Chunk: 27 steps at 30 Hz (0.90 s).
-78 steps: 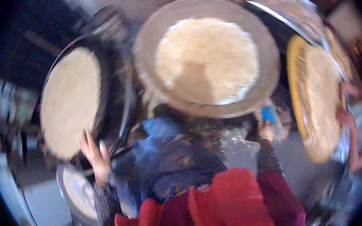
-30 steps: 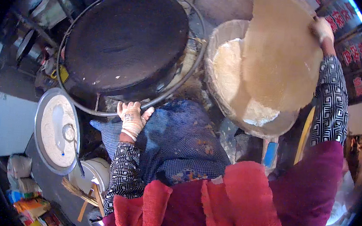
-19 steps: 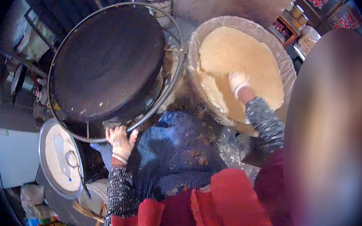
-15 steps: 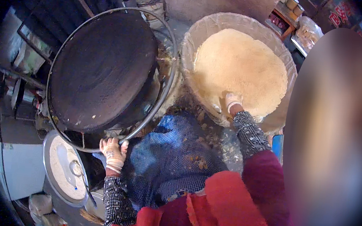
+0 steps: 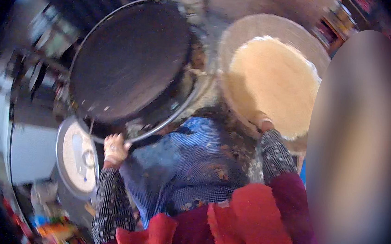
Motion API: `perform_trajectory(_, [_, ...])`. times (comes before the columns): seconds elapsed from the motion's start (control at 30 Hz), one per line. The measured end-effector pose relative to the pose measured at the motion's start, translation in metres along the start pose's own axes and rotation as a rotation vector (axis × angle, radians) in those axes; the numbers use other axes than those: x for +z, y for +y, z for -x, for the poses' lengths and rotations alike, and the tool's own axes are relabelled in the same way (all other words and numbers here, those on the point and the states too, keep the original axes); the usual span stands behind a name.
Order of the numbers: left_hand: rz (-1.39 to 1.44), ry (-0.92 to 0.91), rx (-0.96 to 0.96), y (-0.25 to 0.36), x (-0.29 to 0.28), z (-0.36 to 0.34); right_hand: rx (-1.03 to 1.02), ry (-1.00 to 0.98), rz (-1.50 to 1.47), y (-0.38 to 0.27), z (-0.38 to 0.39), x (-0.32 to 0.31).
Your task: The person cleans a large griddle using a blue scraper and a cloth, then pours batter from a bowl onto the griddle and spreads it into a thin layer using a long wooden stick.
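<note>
My left hand [image 5: 115, 148], in a pale glove, is closed around the near side of the metal ring [image 5: 177, 116] that circles a large dark round griddle [image 5: 129, 60]. My right hand [image 5: 263, 121], also pale-gloved, reaches into a big round lined basket [image 5: 233, 37] at its near side. It is at the near edge of a wide, thin, tan flatbread [image 5: 275, 82], which covers much of the basket's inside. Blur hides the right fingers and whether they pinch that edge. Nothing lies on the griddle but a few small crumbs.
A metal basin [image 5: 58, 145] of pale batter, with a ladle-like tool [image 5: 89, 158] in it, stands left of my left hand. A blue checked apron [image 5: 173, 166] covers my lap. Shelves [image 5: 331, 29] stand at the far right, and a blurred oval hides the right side.
The whole view has shifted, so griddle and basket appear further right. A whitish rim now shows along the flatbread's far edge. My left hand keeps its hold on the ring.
</note>
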State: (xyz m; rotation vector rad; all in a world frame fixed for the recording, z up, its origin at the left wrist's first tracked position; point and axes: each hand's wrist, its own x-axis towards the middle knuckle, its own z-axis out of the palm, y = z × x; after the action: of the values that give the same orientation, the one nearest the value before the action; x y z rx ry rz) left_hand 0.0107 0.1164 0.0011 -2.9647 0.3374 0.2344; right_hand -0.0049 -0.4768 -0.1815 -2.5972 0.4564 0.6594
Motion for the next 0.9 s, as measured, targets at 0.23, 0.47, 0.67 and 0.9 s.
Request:
perform_trajectory(0.23, [0.296,0.03,-0.156,0.109,-0.051,-0.014,0.033,0.44,-0.019,-0.091,0.037,-0.048])
perform_trajectory(0.47, [0.701,0.118,0.443,0.198,-0.07,0.109,-0.851,0.555,0.148,-0.258,0.109,-0.042])
perform_trajectory(0.67, [1.005,0.184,0.306,0.109,-0.073,0.2,-1.385,-0.112,-0.149,-0.423,0.229,0.079])
perform_trajectory(0.9, [0.664,0.399,-0.586,-0.005,-0.055,0.377,-1.411,-1.182,0.318,-0.513,0.381,0.214])
